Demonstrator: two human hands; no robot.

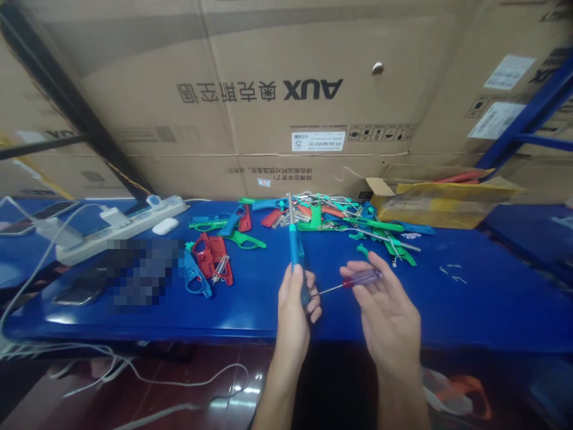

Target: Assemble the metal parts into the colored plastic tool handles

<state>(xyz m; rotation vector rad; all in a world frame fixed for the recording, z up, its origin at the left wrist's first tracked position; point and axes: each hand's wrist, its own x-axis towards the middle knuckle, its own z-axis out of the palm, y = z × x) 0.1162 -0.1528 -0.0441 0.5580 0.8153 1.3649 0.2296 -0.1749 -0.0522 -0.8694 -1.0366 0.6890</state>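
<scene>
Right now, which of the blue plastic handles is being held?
The blue handle with the metal tube, in the left hand; the others lie on the table.

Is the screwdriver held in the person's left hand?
No, the right hand holds the screwdriver, while the left hand grips the blue-handled piece.

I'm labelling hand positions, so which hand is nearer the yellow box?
Right. The right hand is on the near side of the yellow box, slightly left of it; the left hand is farther left.
</scene>
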